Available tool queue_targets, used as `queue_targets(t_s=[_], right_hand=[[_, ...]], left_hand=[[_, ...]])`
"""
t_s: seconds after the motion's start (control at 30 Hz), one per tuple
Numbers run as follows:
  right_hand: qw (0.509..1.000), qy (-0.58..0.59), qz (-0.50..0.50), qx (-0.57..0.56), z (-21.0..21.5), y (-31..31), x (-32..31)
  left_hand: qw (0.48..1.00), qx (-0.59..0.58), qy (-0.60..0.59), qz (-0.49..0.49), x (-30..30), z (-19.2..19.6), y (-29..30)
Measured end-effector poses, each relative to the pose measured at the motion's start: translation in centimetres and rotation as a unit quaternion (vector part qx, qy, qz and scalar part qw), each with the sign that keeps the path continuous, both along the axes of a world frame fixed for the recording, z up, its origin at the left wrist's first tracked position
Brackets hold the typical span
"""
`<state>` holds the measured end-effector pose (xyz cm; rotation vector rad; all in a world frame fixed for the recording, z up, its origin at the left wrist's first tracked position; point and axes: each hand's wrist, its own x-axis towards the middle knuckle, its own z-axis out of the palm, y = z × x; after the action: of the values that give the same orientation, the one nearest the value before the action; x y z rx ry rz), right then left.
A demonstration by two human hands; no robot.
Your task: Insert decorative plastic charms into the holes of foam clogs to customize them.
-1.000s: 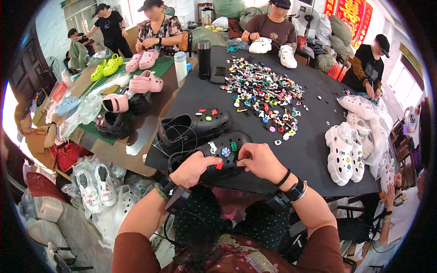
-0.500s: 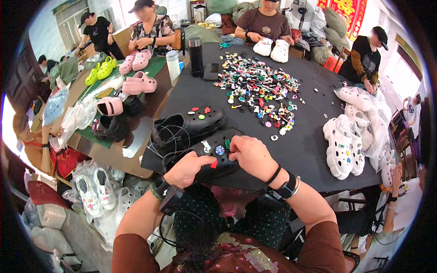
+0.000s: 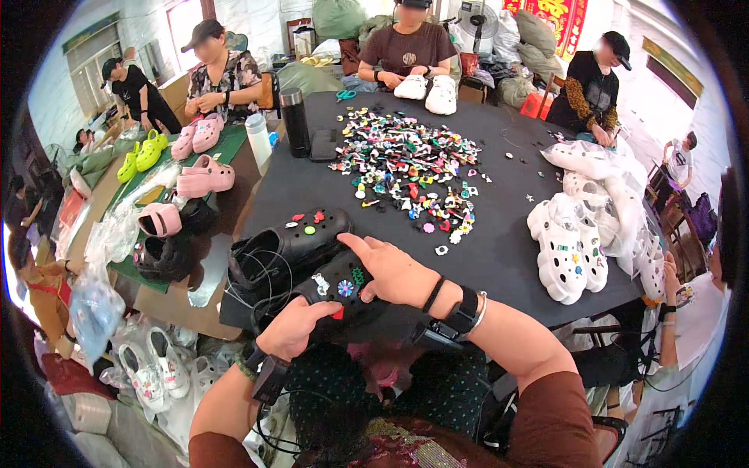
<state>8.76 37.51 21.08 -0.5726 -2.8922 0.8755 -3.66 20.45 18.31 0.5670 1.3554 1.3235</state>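
Observation:
A black clog (image 3: 335,271) stands near the table's front edge, toe to the right. White, blue flower, green and red charms show on its top. My left hand (image 3: 292,329) grips its near side, thumb pressed by the red charm (image 3: 338,314). Around the toe is my right hand (image 3: 396,271), thumb on the upper and index finger stretched over the far side; its other fingers are hidden. Just beyond sits a second black clog (image 3: 331,226) with red and green charms. Thin cords (image 3: 265,269) lie across the heels of the pair.
A wide pile of loose charms (image 3: 413,164) covers the table's middle. White clogs (image 3: 558,253), some in clear bags, stand at the right. A black bottle (image 3: 295,123) is at the far left edge. Pink clogs (image 3: 205,178) occupy a side table. Several people work around.
My right hand has gone from a pinch at the clog's top to a spread hold around its toe. My left thumb stays by the red charm. The whole view has shifted slightly.

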Motion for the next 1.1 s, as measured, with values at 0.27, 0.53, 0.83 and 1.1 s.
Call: queue_targets(t_s=[0.27, 0.53, 0.83, 1.1], right_hand=[[0.998, 0.000, -0.033, 0.057, 0.0, -0.9, 0.4], [0.997, -0.001, -0.057, 0.043, -0.5, -1.2, 0.5], [0.977, 0.193, 0.015, 0.088, -2.2, -2.7, 2.7], [0.957, 0.181, -0.085, -0.208, -2.3, 5.0, 4.2]], left_hand=[[1.000, 0.003, -0.019, 0.022, 0.3, 0.0, 0.1], [1.000, -0.022, 0.002, 0.017, -0.5, -0.6, 0.6], [0.998, 0.061, 0.015, 0.031, -0.7, -2.0, 0.3], [0.993, 0.105, 0.045, 0.021, -0.1, -1.6, 0.1]])
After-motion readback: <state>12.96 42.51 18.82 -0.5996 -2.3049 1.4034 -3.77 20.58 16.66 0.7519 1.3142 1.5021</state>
